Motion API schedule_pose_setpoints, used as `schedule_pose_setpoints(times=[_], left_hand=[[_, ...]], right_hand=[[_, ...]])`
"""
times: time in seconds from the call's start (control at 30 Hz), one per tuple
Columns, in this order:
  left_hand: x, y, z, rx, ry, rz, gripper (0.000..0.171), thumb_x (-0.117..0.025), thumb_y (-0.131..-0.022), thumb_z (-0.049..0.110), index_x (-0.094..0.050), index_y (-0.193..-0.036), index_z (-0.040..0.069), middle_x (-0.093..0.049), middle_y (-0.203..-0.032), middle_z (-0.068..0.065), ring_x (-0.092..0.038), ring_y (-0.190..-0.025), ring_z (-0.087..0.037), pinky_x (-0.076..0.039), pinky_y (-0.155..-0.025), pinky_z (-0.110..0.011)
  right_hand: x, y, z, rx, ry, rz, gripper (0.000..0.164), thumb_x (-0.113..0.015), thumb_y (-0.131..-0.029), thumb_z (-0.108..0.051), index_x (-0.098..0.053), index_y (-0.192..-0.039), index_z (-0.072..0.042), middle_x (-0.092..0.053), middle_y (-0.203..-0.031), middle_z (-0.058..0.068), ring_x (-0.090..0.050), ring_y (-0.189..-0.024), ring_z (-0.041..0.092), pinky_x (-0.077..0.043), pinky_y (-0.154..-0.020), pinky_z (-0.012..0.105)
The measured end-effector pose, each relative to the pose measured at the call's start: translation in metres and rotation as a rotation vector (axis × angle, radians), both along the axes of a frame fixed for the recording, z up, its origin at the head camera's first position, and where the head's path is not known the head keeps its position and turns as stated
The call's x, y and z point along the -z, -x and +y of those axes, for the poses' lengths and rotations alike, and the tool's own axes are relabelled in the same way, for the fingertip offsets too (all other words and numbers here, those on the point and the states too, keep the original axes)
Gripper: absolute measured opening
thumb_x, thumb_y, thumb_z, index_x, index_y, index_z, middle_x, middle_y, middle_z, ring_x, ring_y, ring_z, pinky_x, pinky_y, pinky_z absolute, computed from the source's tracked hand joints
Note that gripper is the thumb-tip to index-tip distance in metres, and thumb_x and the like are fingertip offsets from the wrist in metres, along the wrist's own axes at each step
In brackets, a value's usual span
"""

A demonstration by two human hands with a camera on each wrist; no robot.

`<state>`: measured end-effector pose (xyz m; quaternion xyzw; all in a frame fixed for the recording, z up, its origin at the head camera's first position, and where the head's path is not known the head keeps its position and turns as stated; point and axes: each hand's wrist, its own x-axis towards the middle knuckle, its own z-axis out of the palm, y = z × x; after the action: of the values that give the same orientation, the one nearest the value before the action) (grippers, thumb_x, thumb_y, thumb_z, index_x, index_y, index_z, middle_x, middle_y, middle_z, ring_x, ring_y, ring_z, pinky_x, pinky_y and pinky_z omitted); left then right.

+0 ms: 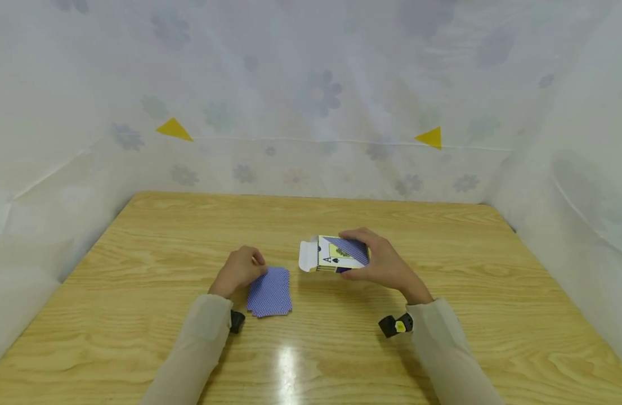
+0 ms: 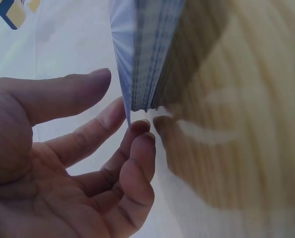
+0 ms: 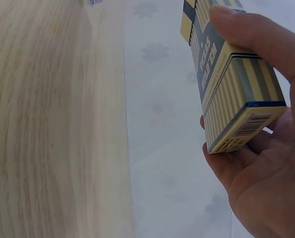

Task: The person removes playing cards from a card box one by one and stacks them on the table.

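A squared-off but slightly uneven stack of playing cards (image 1: 269,293), blue patterned backs up, lies on the table left of centre. At its far left corner is my left hand (image 1: 240,271). In the left wrist view, its fingertips (image 2: 140,130) touch the corner of the top card, while the thumb stands apart from it. My right hand (image 1: 384,261) grips a card box (image 1: 341,252) by its right end, thumb on the near side and fingers on the far side. An ace of spades is printed on its face. The box's end flap (image 1: 308,256) hangs open toward the left.
The wooden table (image 1: 331,360) runs under both hands. White flowered sheeting (image 1: 290,84) encloses the back and sides, with two yellow triangles (image 1: 175,129) on the back sheet. A black wrist camera (image 1: 395,325) sits by the right cuff.
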<state>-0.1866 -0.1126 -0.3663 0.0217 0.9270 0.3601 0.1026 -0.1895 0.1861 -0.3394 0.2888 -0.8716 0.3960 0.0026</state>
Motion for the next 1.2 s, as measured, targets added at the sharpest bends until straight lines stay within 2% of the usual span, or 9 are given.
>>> schedule_pose_setpoints(times=[0.13, 0.4, 0.57, 0.7, 0.9, 1.07, 1.2], left_hand=[[0.000, -0.001, -0.001, -0.009, 0.002, -0.001, 0.017, -0.064, -0.088, 0.008, -0.063, -0.099, -0.005, -0.065, -0.090, -0.016, -0.059, -0.073, -0.021, -0.046, -0.060, -0.028], [-0.004, -0.002, -0.004, -0.041, 0.036, -0.001, 0.019, -0.059, -0.089, 0.012, -0.062, -0.099, -0.004, -0.065, -0.094, -0.016, -0.057, -0.076, -0.022, -0.045, -0.060, -0.028], [-0.010, -0.005, -0.003, -0.040, 0.010, 0.057, 0.023, -0.057, -0.091, 0.012, -0.059, -0.104, -0.005, -0.063, -0.096, -0.017, -0.057, -0.078, -0.023, -0.045, -0.063, -0.030], [-0.020, -0.010, 0.004, -0.008, -0.072, 0.155, 0.021, -0.056, -0.092, 0.013, -0.060, -0.106, -0.003, -0.062, -0.096, -0.016, -0.058, -0.083, -0.025, -0.047, -0.068, -0.034], [-0.039, -0.022, 0.028, 0.063, -0.230, 0.215, 0.013, -0.060, -0.091, 0.010, -0.065, -0.101, 0.002, -0.065, -0.094, -0.011, -0.059, -0.085, -0.021, -0.049, -0.072, -0.034], [-0.043, -0.032, 0.049, 0.118, -0.217, 0.244, 0.009, -0.066, -0.088, 0.009, -0.069, -0.095, 0.006, -0.066, -0.087, -0.005, -0.058, -0.078, -0.015, -0.048, -0.068, -0.028], [-0.041, -0.036, 0.058, 0.150, -0.187, 0.195, 0.011, -0.068, -0.087, 0.010, -0.067, -0.097, 0.005, -0.065, -0.084, -0.004, -0.058, -0.075, -0.014, -0.048, -0.063, -0.027]], right_hand=[[0.004, -0.001, -0.001, -0.012, -0.002, -0.003, 0.072, -0.086, -0.068, -0.012, -0.054, -0.132, -0.007, -0.054, -0.131, 0.011, -0.054, -0.105, 0.023, -0.046, -0.086, 0.035], [0.006, 0.000, -0.001, -0.035, -0.001, 0.010, 0.069, -0.085, -0.069, -0.009, -0.054, -0.130, -0.002, -0.055, -0.128, 0.013, -0.054, -0.103, 0.023, -0.045, -0.085, 0.032], [0.009, -0.003, 0.000, -0.031, -0.007, 0.031, 0.069, -0.085, -0.068, -0.009, -0.055, -0.130, -0.004, -0.056, -0.126, 0.012, -0.054, -0.103, 0.023, -0.046, -0.085, 0.031], [0.010, -0.007, 0.000, -0.029, -0.010, 0.037, 0.069, -0.085, -0.068, -0.010, -0.055, -0.130, -0.006, -0.056, -0.126, 0.013, -0.055, -0.104, 0.024, -0.047, -0.084, 0.032], [0.010, -0.012, -0.005, -0.035, 0.002, 0.033, 0.070, -0.086, -0.067, -0.009, -0.056, -0.130, -0.007, -0.056, -0.126, 0.012, -0.055, -0.105, 0.024, -0.047, -0.085, 0.032], [0.011, -0.015, -0.009, -0.046, 0.006, 0.025, 0.071, -0.086, -0.066, -0.008, -0.055, -0.130, -0.007, -0.056, -0.128, 0.009, -0.054, -0.108, 0.023, -0.046, -0.087, 0.034], [0.010, -0.016, -0.011, -0.043, 0.002, 0.030, 0.071, -0.086, -0.067, -0.009, -0.055, -0.131, -0.010, -0.056, -0.129, 0.008, -0.054, -0.109, 0.022, -0.047, -0.088, 0.035]])
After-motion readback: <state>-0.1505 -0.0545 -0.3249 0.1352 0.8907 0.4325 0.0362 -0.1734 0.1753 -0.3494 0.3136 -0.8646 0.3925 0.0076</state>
